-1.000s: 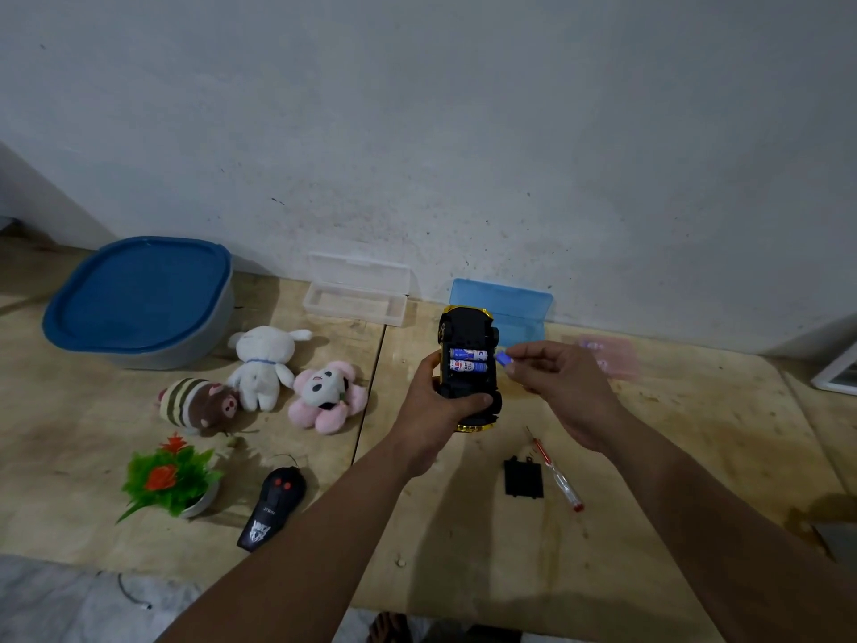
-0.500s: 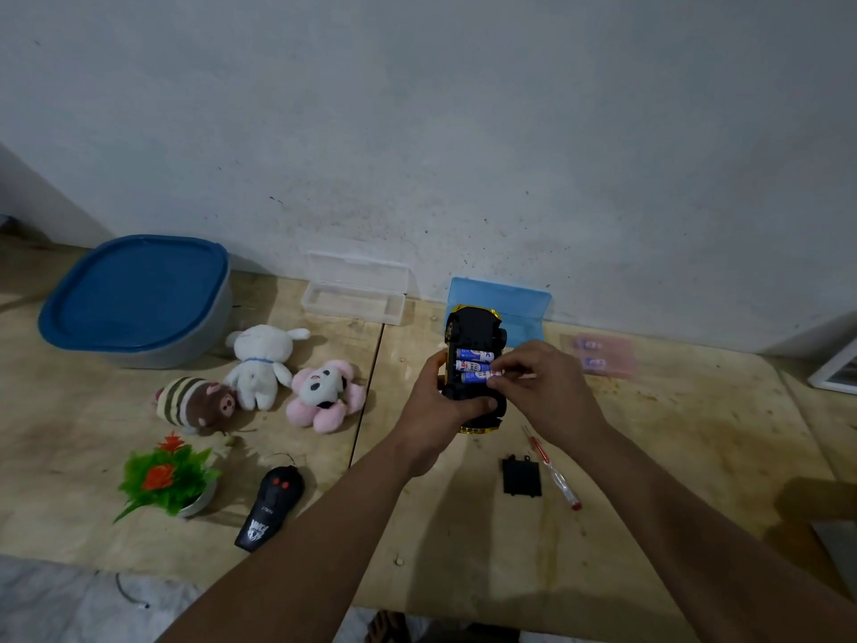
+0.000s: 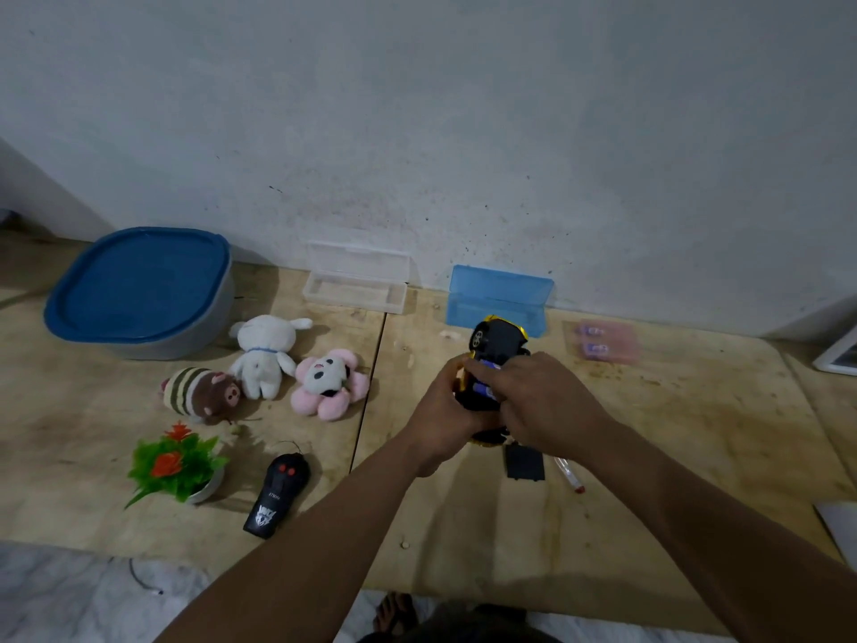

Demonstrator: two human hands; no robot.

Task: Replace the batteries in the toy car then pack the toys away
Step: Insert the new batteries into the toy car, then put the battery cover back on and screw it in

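The black and yellow toy car point(image 3: 497, 342) is held upside down above the wooden table, its underside facing me. My left hand point(image 3: 443, 413) grips the car from the left side. My right hand point(image 3: 540, 399) lies over the battery bay with its fingers pressing on the blue batteries point(image 3: 484, 388), most of which it hides. The black battery cover point(image 3: 524, 462) lies on the table just below my hands, next to a red-tipped screwdriver point(image 3: 571, 478). A pink pack of batteries point(image 3: 603, 341) lies further right.
Left of centre lie a white plush point(image 3: 264, 350), a striped brown plush point(image 3: 199, 394), a pink plush point(image 3: 329, 382), a small fake plant point(image 3: 176, 464) and a black remote point(image 3: 276, 494). A blue-lidded tub point(image 3: 139, 290), a clear case point(image 3: 354, 283) and a blue case point(image 3: 498, 292) stand by the wall.
My right hand brought a blue battery from beside the car into the bay and now covers it, pressing down. The car has tilted and dropped slightly toward me.
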